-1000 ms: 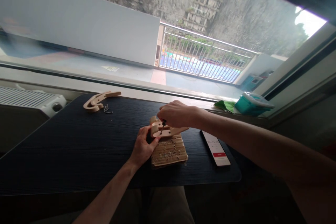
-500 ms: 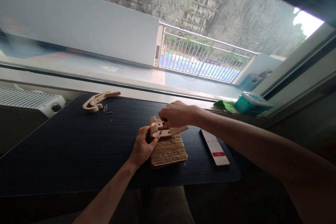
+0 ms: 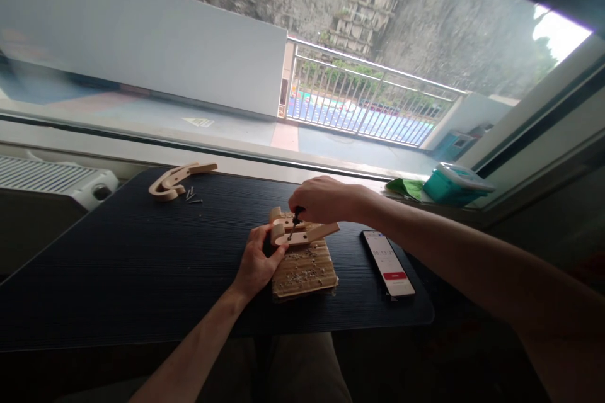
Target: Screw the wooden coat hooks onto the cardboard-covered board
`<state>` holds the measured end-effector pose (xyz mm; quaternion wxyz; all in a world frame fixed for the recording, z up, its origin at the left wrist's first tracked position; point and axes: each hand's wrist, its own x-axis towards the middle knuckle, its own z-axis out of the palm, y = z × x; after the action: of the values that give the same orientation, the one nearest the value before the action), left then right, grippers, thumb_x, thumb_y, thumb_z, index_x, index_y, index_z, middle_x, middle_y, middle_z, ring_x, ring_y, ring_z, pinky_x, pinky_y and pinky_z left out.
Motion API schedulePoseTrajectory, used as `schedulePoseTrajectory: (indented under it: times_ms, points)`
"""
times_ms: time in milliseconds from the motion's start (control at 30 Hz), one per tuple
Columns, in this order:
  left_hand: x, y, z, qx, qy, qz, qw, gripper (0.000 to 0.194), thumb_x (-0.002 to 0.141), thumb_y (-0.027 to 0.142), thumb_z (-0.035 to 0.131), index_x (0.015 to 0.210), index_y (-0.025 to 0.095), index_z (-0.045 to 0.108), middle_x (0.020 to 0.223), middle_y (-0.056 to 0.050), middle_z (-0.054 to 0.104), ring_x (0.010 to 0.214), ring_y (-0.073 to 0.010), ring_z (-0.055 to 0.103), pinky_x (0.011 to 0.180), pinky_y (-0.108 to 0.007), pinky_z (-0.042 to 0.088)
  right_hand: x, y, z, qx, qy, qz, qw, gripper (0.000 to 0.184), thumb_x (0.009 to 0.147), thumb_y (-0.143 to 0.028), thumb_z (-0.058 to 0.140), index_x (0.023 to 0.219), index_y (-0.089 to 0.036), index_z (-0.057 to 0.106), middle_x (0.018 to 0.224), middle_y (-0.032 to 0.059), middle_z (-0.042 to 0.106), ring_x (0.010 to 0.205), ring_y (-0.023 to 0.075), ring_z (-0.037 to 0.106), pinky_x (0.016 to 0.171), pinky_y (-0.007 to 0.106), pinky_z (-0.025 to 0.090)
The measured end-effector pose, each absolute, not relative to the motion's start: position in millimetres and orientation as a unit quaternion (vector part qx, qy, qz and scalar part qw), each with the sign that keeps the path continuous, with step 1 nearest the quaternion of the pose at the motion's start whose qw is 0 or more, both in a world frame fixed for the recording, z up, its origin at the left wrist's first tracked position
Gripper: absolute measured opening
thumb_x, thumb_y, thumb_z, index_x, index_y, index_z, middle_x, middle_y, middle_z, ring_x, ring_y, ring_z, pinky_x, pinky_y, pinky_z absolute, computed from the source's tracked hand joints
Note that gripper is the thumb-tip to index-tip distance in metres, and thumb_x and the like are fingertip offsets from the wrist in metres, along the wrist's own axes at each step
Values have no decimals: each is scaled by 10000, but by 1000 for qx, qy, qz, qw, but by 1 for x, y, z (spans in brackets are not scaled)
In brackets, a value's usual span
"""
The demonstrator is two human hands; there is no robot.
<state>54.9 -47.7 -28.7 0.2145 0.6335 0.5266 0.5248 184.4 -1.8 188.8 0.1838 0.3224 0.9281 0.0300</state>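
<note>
My right hand (image 3: 317, 199) is closed around the handle of a screwdriver (image 3: 295, 219), whose shaft points down to a hole in a pale wooden hook (image 3: 297, 238). A second wooden hook (image 3: 276, 213) lies just behind it, partly covered by my right hand. Both rest on a block of layered corrugated cardboard (image 3: 305, 271), its top pitted with holes and crumbs. From the left, my left hand (image 3: 258, 261) grips the curved end of the nearer hook, thumb at its front edge and fingers along its side.
More curved wooden hooks (image 3: 165, 186) lie at the table's far left, beside several screws (image 3: 190, 195). A phone showing a timer (image 3: 388, 264) lies on the dark table (image 3: 142, 264) to the right. On the windowsill are a green cloth (image 3: 405, 187) and a teal box (image 3: 456, 184). A radiator (image 3: 57, 182) stands left.
My right hand has shifted slightly upward and turned on the screwdriver, showing more of its dark handle. My left hand and the hooks stay in place.
</note>
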Motion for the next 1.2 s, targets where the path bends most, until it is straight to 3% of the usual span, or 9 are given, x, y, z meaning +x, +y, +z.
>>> schedulePoseTrajectory:
  times_ms: [200,333,467,833,1033,1200]
  points:
    - [55,-48,-27,624,534,525,223,354,736,279,642,1064,197,539,1037,-61,576,1004,-221,554,942,-401,452,184,-7,190,344,916,26,204,253,835,-266,490,924,-151,697,851,79,686,722,160,574,558,265,315]
    - [55,-49,-26,631,528,525,218,338,741,275,639,1057,207,542,1018,-51,582,996,-217,559,933,-398,459,184,-8,189,329,921,41,205,256,792,-185,532,1001,-190,680,893,64,687,744,159,581,544,254,302]
    - [55,-48,-27,629,530,527,214,342,735,283,645,1054,208,545,1018,-51,585,986,-217,567,921,-394,469,185,-4,186,312,927,51,200,232,791,-134,520,931,-186,698,885,59,684,745,154,577,543,252,299]
    - [55,-48,-28,627,534,525,215,347,735,294,638,1056,203,543,1035,-59,579,1002,-219,559,940,-395,457,185,-5,184,356,912,17,205,246,845,-223,466,937,-138,678,890,77,686,753,162,579,570,265,323]
    - [56,-48,-28,625,531,530,216,350,731,289,643,1057,208,542,1028,-56,584,995,-219,564,937,-402,458,184,-8,185,339,919,43,196,323,790,-155,530,1098,-175,623,986,70,675,798,172,587,538,259,303]
    - [55,-48,-25,626,530,528,220,339,735,280,643,1051,210,540,1021,-51,584,987,-215,566,928,-397,463,181,-12,186,323,923,51,203,236,804,-89,491,946,-150,669,957,65,673,788,159,581,534,261,295]
